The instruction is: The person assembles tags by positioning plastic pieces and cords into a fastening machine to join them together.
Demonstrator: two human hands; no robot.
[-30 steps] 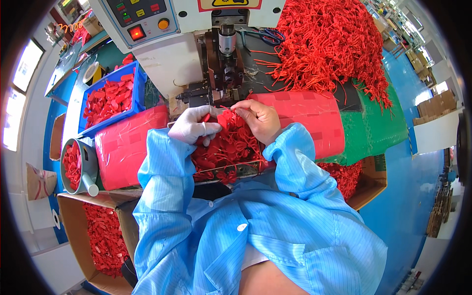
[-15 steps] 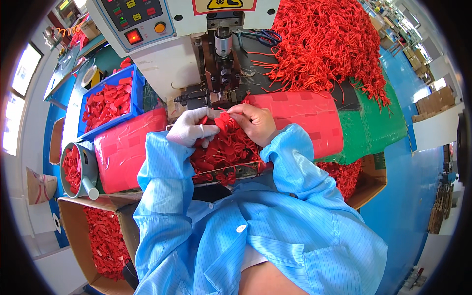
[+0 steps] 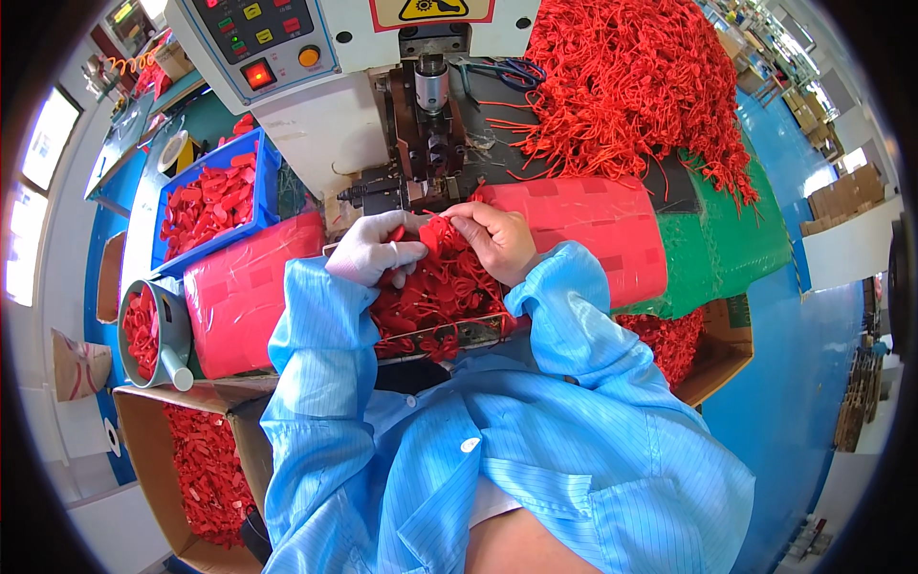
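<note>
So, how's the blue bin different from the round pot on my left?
The blue bin is rectangular, while the grey-green pot is round. The bin looks larger than the pot. The pot has a stubby pale handle; none shows on the bin. Both hold a pile of loose red pieces.

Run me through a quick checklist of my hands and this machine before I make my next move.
1. Left hand has a red piece: ok, held between its fingers.
2. Right hand has a firm grip: cannot tell; its fingertips are at the red cluster, but what they pinch is unclear.
3. Both hands gloved: not ok; only the left wears a white glove.
4. Switch lit: ok, glowing red.
5. Hands well away from the machine tooling: not ok; both are close in front.
</note>
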